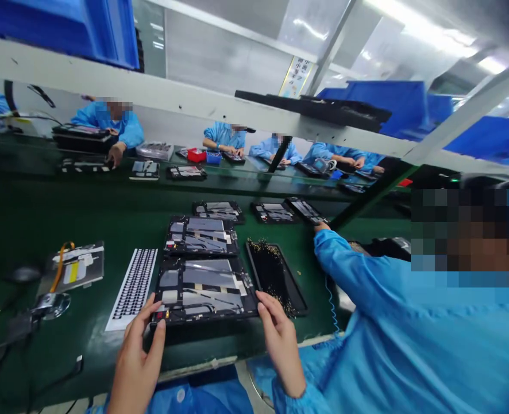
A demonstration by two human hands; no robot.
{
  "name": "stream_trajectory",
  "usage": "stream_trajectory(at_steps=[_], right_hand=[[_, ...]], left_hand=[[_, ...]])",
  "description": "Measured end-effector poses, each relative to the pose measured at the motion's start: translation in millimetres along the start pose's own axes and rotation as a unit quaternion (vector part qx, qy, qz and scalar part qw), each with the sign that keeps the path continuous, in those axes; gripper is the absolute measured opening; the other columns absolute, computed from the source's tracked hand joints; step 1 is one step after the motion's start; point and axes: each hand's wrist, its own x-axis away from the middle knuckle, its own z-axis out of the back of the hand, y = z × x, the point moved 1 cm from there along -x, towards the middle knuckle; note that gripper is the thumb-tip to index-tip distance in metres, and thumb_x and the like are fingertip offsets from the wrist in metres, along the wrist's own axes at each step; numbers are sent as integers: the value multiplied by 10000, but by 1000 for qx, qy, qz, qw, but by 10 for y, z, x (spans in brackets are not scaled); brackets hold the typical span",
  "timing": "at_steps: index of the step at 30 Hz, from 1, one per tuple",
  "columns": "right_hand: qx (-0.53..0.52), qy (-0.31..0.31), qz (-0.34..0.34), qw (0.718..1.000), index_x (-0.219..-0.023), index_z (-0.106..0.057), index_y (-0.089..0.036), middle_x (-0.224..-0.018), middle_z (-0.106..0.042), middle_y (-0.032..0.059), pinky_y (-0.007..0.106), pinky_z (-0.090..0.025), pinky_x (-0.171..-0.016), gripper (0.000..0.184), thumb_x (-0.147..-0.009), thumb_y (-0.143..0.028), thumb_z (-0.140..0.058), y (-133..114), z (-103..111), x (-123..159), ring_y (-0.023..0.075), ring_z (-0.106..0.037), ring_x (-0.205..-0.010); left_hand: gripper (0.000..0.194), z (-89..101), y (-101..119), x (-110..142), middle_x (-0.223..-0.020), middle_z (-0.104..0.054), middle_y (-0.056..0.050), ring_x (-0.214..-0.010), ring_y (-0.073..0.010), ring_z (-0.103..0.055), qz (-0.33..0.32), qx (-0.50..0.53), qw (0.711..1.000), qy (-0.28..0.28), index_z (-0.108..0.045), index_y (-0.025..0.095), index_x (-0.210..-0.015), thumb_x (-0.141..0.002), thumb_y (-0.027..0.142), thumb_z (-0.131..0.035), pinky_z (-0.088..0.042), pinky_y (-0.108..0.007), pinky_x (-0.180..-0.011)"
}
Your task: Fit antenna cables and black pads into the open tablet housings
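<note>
Left hand (140, 345) and right hand (280, 333) are apart from each other, fingers and thumbs closed on the near corners of an opened tablet-like device (207, 287), at 7 and 5 o'clock respectively. Firmness of grip cannot be determined. Said device lies face up between the hands, its grey panels and black strips exposed. Taking it as the dial's centre, a second device (200, 236) sits immediately behind at 12 o'clock. A black tray (276, 276) of small brass-coloured pieces stands just beside, at 3 o'clock; a white sheet (134, 287) with rows of black marks lies at 9. Farther out at 9 to 10 is a plate (80, 267) with an orange ribbon. At 2 o'clock, a co-worker's hand (322, 226) touches another device (306, 211). Beyond, at 11 to 1, blue-sleeved workers occupy a far bench.
</note>
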Motion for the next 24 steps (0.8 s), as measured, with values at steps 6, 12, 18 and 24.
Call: stream_trajectory(at_steps=[6, 12, 18, 24], right_hand=[[-34, 20, 42, 998, -1128, -733, -192, -1263, -669, 125, 428, -479, -1062, 381, -914, -467, -578, -243, -163, -545, 258, -608, -1207], [-28, 43, 93, 994, -1071, -740, -142, -1188, -692, 174, 478, -495, -1031, 422, -906, -459, -517, -104, -737, -1361, 275, -640, -1134], [8, -13, 110, 994, -951, -752, -165, -1059, -714, 144, 461, -521, -980, 298, -868, -419, -618, -33, -762, -1706, 260, -664, -1018], [57, -50, 100, 992, -1161, -628, -156, -1146, -654, 73, 408, -566, -868, 298, -954, -370, -632, -463, -681, -2635, 197, -656, -984]], left_hand=[[360, -60, 353, -545, -1519, -466, -94, -1400, -266, -447, -62, 87, 994, 37, -590, 268, -1192, -897, 475, -585, -388, -433, -1151], [334, -436, 282, -1604, -1459, -502, -165, -1372, -260, -485, -106, 159, 981, 42, -528, 210, -1118, -860, 410, -598, -355, -465, -1170], [451, -475, 63, -1865, -1321, -587, -171, -1276, -294, -566, -68, 124, 990, -3, -536, 200, -1115, -786, 489, -645, -420, -532, -1105], [485, -198, 424, -2421, -1452, -502, -111, -1408, -282, -401, -30, 49, 997, 45, -534, 228, -1286, -878, 488, -564, -251, -500, -1206]])
